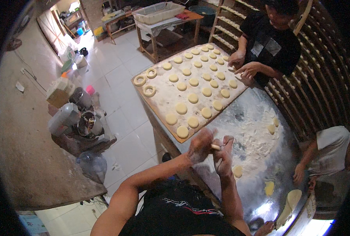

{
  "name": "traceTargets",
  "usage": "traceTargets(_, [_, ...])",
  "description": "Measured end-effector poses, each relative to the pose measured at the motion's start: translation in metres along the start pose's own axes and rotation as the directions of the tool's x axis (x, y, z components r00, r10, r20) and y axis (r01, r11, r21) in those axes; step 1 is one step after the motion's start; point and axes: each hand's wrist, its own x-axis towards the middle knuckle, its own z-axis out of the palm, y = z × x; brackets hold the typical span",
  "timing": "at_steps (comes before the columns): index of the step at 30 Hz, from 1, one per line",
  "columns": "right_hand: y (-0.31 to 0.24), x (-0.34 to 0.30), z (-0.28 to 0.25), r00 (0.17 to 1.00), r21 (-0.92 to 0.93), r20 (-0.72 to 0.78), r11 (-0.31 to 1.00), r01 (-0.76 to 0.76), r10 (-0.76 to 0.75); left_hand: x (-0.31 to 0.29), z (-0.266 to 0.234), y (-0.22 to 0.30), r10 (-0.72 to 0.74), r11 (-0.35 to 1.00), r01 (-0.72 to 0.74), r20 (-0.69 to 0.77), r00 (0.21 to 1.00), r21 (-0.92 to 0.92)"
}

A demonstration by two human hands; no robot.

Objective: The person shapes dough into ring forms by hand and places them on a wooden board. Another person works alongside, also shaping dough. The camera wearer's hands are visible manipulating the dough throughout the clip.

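Above the near edge of the metal table, my left hand [200,145] and my right hand [223,158] are close together. Between them is a small pale piece of dough [215,147], gripped by the curled fingers of both hands. My left hand is somewhat blurred by motion. Just beyond is a floured wooden board [159,106] with rows of flat round dough discs [192,98]. Three dough rings [149,91] lie at its far left corner. A flattened dough piece [237,170] rests on the table beside my right wrist.
Flour [257,145] covers part of the metal table [206,173]. A co-worker [269,47] handles something at the board's far right; another person's hand [299,173] is at the right edge, near a long dough strip [291,206]. Loaded racks [320,78] stand behind.
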Motion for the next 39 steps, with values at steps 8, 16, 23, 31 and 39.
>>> traceTargets(8, [0.049, 0.097, 0.056, 0.917, -0.065, -0.120, 0.918, -0.390, 0.381, 0.054, -0.064, -0.076, 0.041, 0.979, -0.051, -0.055, 0.998, -0.200])
traceTargets(16, [0.144, 0.242, 0.092, 0.947, -0.507, -0.094, 0.805, -0.310, 0.306, 0.130, -0.132, -0.153, -0.128, 0.987, 0.137, -0.100, 0.987, 0.081])
traceTargets(23, [0.176, 0.328, 0.106, 0.994, -0.870, 0.003, 0.490, -0.053, 0.113, 0.197, -0.163, -0.230, -0.266, 0.939, 0.283, -0.111, 0.958, 0.194])
traceTargets(31, [0.141, 0.360, 0.046, 0.982, -0.996, -0.065, -0.076, -0.052, 0.178, 0.195, -0.197, -0.217, -0.307, 0.916, 0.283, 0.042, 0.951, 0.282])
traceTargets(39, [0.140, 0.355, 0.036, 0.881, -0.932, 0.340, 0.246, 0.267, 0.330, 0.098, -0.161, -0.153, -0.319, 0.920, 0.091, 0.590, 0.742, 0.382])
